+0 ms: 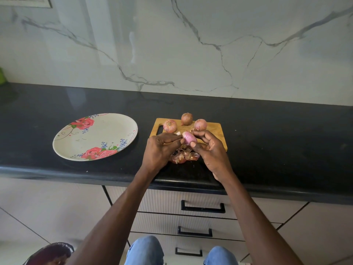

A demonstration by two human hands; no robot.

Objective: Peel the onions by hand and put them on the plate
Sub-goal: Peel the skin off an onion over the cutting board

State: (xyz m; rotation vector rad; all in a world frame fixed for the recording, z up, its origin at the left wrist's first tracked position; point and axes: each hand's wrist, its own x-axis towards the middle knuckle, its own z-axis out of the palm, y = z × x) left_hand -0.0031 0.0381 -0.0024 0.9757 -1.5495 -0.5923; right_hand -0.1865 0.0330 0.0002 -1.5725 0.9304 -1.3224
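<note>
1. Three unpeeled onions sit along the far edge of the board [215, 134] in the head view: one at the left [169, 126], one in the middle at the back [186, 118], one at the right [200, 124].
2. A fourth onion [189, 138], pale pink and mostly peeled, is held in the air above the near part of the board, between both hands.
3. The right hand [212, 150] grips it, thumb under its near side and fingers [200, 133] curled over its far end.
4. The left hand [161, 148] has its fingers together, pinched at the onion's left end; whether they hold a strip of skin or just press the bulb is hard to tell.
5. A heap of peel [184, 155] lies below the hands, at the board's near edge and onto the black worktop [277, 131].
6. The plate [107, 131], white with red roses, lies on the worktop left of the board, apart from it, with nothing on it.
7. Drawers [202, 205] with black handles sit under the worktop; the person's knees in blue jeans [145, 249] show at the bottom.
</note>
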